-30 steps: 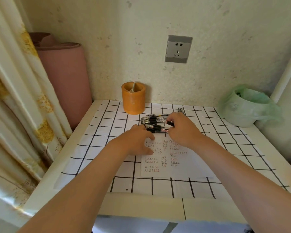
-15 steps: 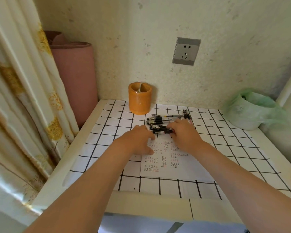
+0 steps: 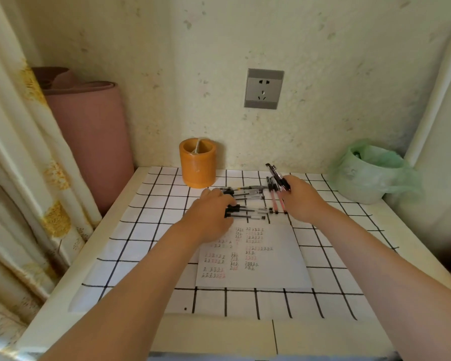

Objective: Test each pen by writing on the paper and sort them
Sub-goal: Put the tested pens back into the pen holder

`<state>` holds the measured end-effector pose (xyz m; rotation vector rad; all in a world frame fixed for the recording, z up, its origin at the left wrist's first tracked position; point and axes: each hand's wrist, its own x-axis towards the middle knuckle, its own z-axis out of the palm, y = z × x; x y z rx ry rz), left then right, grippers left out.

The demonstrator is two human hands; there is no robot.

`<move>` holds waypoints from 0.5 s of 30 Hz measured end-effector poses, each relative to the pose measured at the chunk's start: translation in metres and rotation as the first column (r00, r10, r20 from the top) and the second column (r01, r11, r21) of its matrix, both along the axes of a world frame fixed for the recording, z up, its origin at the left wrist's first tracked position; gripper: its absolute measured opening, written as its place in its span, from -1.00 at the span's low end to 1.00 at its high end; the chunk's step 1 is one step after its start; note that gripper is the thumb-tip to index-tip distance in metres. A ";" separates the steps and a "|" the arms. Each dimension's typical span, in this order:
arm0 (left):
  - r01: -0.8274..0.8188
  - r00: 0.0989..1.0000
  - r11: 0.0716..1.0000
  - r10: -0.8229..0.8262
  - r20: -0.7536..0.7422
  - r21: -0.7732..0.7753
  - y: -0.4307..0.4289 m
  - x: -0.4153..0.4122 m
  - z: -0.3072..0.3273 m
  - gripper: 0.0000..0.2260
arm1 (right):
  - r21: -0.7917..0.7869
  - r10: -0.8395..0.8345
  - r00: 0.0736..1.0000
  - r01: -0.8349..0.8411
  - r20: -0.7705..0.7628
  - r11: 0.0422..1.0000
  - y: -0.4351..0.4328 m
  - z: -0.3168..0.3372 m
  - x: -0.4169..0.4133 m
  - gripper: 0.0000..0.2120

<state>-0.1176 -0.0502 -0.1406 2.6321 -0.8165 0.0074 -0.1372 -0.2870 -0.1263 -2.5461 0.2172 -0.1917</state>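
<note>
Pens [image 3: 245,204] are piled just behind the paper [image 3: 253,256], long axes left-right. Left hand [image 3: 208,217] is laid flat on their cap ends, fingers together, and is nearer. Right hand [image 3: 300,199] is closed round a few red pens [image 3: 276,194], held roughly crosswise to the pile.

Both bare forearms reach from the near edge toward the far side, converging slightly. The left hand [image 3: 208,217] lies palm down, knuckles up, its fingers stretched forward and spread a little, fingertips pressing onto the left ends of a row of pens [image 3: 248,213]. The right hand [image 3: 301,201] sits a bit farther and to the right, well apart from the left, back of the hand up and wrist angled inward. Its fingers are curled closed around a small bunch of pens [image 3: 277,190], which stick out both beyond the knuckles and toward the near side
</note>
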 end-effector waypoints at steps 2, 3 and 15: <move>0.011 0.998 1.000 -0.010 0.058 -0.023 -0.010 0.005 -0.002 -0.62 | 0.129 -0.058 0.995 0.067 -0.077 0.989 -0.013 0.000 0.005 -0.79; 0.018 0.997 1.000 -0.016 0.073 -0.020 -0.016 0.008 -0.003 -0.61 | 0.172 -0.084 0.992 0.100 -0.097 0.980 -0.018 -0.001 0.008 -0.75; 0.098 0.995 0.974 -0.089 -0.052 0.204 -0.062 0.055 -0.008 -0.28 | 0.037 -0.131 0.968 0.142 -0.215 0.989 -0.022 -0.019 0.041 -0.61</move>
